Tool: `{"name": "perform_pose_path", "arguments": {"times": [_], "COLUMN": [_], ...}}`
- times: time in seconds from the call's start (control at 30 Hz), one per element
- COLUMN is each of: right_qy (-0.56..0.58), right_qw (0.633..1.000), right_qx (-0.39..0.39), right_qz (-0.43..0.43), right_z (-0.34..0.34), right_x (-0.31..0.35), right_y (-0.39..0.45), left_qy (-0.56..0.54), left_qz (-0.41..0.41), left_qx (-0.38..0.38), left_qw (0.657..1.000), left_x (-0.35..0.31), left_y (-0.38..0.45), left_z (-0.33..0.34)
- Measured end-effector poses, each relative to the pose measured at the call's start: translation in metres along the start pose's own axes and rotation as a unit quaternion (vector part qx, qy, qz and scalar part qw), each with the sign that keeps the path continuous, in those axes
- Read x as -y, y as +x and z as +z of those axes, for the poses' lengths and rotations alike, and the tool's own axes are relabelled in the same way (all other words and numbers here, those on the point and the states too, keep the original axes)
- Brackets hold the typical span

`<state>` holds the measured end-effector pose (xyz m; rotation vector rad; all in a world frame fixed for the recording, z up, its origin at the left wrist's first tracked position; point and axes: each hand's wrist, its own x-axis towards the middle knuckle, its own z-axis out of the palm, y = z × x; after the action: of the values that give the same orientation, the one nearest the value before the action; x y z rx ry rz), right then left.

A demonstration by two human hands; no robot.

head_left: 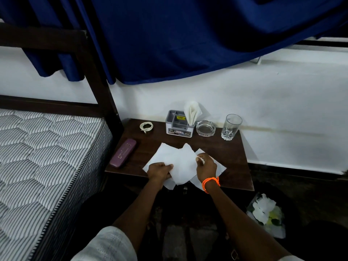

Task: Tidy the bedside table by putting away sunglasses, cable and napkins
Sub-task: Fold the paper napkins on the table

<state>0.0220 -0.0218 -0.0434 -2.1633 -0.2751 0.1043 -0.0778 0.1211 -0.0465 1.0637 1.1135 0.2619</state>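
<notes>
Loose white paper napkins (175,159) are spread over the front-centre of the dark wooden bedside surface (233,166), several overlapping and hanging past its front edge. One napkin edge is gripped by the left hand (160,171), fingers curled round it; a napkin corner is pinched by the right hand (206,167). More folded napkins stand in the grey-and-white plastic organiser (179,125) at frame centre.

Risks, as judged: overhanging sheets could be dragged off onto the floor if the pile is pulled w/o being squared; thin paper may tear under a two-handed tug.

The coiled white cable (146,127) lies left of the organiser. The purple hard glasses case (123,153) sits at the surface's left edge; whether sunglasses are inside can't be told. The organiser's label is too small to read fully.
</notes>
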Motion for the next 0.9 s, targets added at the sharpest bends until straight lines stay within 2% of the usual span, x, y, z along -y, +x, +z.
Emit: {"name": "perform_pose_path", "arguments": {"times": [0.3,0.37,0.53,0.63,0.77,0.83,0.9], "right_qy": [0.016,0.033,0.102,0.204,0.346,0.366,0.361], "right_qw": [1.000,0.999,0.989,0.964,0.898,0.875,0.871], "right_qx": [0.010,0.028,0.100,0.150,0.204,0.237,0.245], "right_qz": [0.019,0.025,0.047,0.086,0.180,0.211,0.226], "right_z": [-0.016,-0.024,-0.044,-0.055,-0.073,-0.082,-0.086], "right_x": [0.009,0.012,0.022,0.023,0.018,0.015,0.010], "right_y": [0.005,0.006,0.015,0.020,0.022,0.022,0.022], "left_qy": [0.009,-0.002,-0.009,-0.021,-0.055,-0.078,-0.097], "left_qz": [0.029,0.044,0.076,0.062,0.031,0.028,0.025], "left_qx": [-0.004,0.022,0.145,0.205,0.271,0.267,0.230], "left_qw": [1.000,0.999,0.986,0.977,0.961,0.960,0.968], "left_x": [-0.011,-0.019,-0.042,-0.053,-0.058,-0.055,-0.046], "left_y": [0.000,-0.004,-0.018,-0.027,-0.039,-0.043,-0.047], "left_z": [0.000,0.001,0.010,0.019,0.029,0.035,0.042]}}
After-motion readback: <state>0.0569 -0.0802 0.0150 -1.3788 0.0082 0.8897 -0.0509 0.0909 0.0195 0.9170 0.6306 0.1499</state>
